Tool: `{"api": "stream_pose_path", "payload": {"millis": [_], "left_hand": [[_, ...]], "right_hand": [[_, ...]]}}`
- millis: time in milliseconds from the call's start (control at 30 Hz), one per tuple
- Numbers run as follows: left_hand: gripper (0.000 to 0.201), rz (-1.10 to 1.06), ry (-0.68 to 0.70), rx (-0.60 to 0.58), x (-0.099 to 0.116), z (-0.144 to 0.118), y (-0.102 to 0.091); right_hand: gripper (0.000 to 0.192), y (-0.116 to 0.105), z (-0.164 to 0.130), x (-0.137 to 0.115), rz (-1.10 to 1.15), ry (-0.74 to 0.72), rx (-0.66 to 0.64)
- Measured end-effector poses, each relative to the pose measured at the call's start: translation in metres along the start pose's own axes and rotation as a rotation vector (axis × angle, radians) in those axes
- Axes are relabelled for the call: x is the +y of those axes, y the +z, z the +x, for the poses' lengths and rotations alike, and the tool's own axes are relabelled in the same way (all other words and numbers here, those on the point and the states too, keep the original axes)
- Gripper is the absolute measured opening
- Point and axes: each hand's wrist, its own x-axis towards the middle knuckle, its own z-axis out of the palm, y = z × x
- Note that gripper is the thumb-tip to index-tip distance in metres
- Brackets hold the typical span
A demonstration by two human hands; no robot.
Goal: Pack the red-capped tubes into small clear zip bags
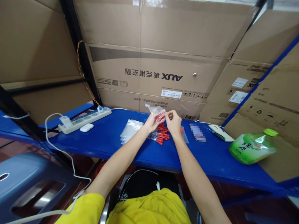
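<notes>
Both hands meet above the middle of the blue shelf over a small clear plastic bag (156,109) with red-ended pieces showing inside. My left hand (151,121) is closed on the bag from the left. At the bag's right edge, my right hand (173,122) pinches with thumb and fingers. Below them lies a pile of clear droppers with red bulbs (161,137), partly hidden by my hands. Left of the pile are stacked flat clear bags (130,130). Another clear bag (184,135) with something red in it lies beside my right wrist.
On the blue shelf (93,146), a white power strip (86,119) and a white earbud case (86,127) sit at left. A phone (198,133), a white phone-like device (221,133) and a green drink bottle (253,147) lie at right. Cardboard (149,31) walls the back.
</notes>
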Motion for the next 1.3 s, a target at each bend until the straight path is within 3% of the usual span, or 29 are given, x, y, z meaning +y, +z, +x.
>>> {"api": "stream_pose_path", "payload": {"millis": [233, 500, 633, 733, 833, 1000, 1067, 1200, 1300], "left_hand": [[0.034, -0.019, -0.029, -0.041, 0.003, -0.001, 0.000], [0.032, -0.121, -0.079, 0.057, 0.008, 0.001, -0.001], [0.034, -0.149, -0.217, 0.030, 0.018, -0.002, -0.005], [0.039, -0.092, -0.306, -0.022, 0.026, -0.004, -0.009], [0.046, 0.034, -0.357, -0.083, 0.032, -0.002, -0.014], [0.070, 0.427, -0.440, -0.173, 0.042, 0.006, -0.027], [0.073, 0.552, -0.377, -0.192, 0.046, 0.006, -0.029], [0.057, 0.695, 0.057, -0.092, 0.048, -0.001, -0.022], [0.038, 0.793, 0.308, -0.107, 0.045, -0.007, -0.012]], "right_hand": [[0.015, -0.001, 0.000, 0.001, -0.049, -0.004, 0.005], [0.027, 0.001, 0.003, 0.005, 0.303, 0.174, -0.111], [0.031, 0.000, 0.007, 0.006, 0.431, 0.243, -0.139], [0.037, -0.003, 0.009, 0.003, 0.465, 0.208, -0.130], [0.037, -0.008, 0.009, -0.003, 0.430, 0.114, -0.077], [0.032, -0.019, 0.012, -0.008, 0.190, -0.043, 0.194], [0.034, -0.023, 0.015, -0.006, 0.186, -0.040, 0.253], [0.036, -0.025, 0.018, -0.003, 0.312, 0.031, 0.265], [0.036, -0.021, 0.017, -0.003, 0.412, 0.083, 0.272]]}}
